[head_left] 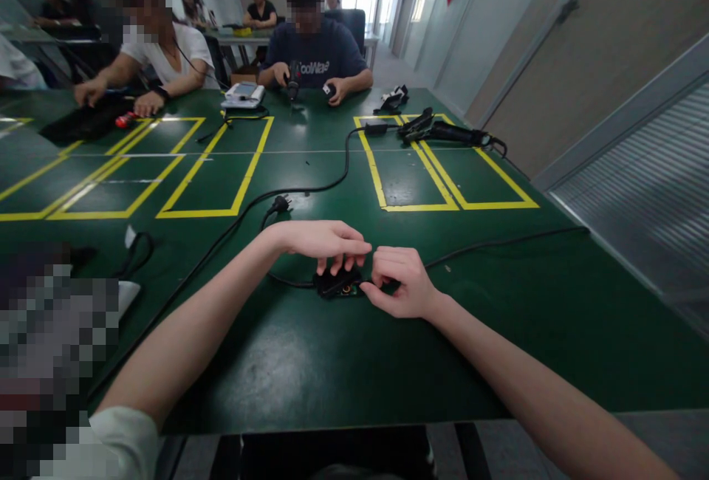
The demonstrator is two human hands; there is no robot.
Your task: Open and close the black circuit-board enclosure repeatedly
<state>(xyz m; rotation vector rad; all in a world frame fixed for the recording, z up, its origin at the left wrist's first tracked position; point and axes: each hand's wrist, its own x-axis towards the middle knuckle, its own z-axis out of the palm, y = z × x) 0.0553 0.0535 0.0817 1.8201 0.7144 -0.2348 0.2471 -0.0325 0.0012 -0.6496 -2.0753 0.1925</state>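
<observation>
A small black device (337, 284) with a bit of coloured circuitry showing lies on the green table (310, 362) in front of me. My left hand (324, 239) reaches over it from the left, fingers curled down and gripping its top. My right hand (399, 282) is closed at the device's right end, pinching where a thin black cable (498, 242) meets it. A second black cable runs off to the left from the device.
A black power cord with a plug (278, 205) crosses the table. Yellow tape rectangles (443, 170) mark the surface. Black tools (443, 131) lie at the far right. Two people sit opposite handling tools, beside a white device (244, 94). More people sit further back.
</observation>
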